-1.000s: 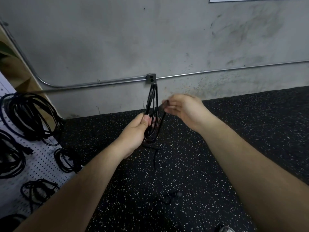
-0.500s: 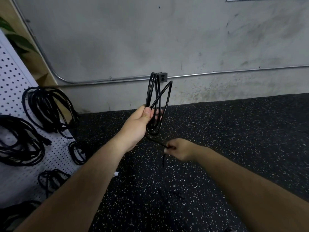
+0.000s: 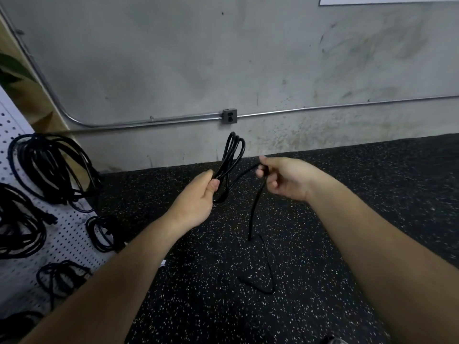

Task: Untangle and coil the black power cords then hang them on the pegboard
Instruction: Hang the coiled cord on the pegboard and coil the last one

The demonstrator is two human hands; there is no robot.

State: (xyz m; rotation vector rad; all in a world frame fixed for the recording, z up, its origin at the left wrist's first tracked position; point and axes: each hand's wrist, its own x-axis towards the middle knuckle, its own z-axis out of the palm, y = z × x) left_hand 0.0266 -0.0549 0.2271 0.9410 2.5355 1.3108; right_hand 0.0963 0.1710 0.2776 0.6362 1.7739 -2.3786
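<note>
The left hand (image 3: 198, 194) grips a small coil of the black cord (image 3: 233, 155), fingers and thumb curled round the loops, which stand up in front of the wall. The right hand (image 3: 285, 180), just beside it, pinches the free part of the same cord. From there the cord hangs down to the floor (image 3: 347, 219), where the rest lies in a loose bend. So the coiling step is in hand, and I judge it more than half done. The next move calls for laying the pinched part into the left hand as a new loop of equal size, without twist. The pegboard (image 3: 69, 234) at the left carries several coiled cords (image 3: 49, 167); this one is not yet hung.
</note>
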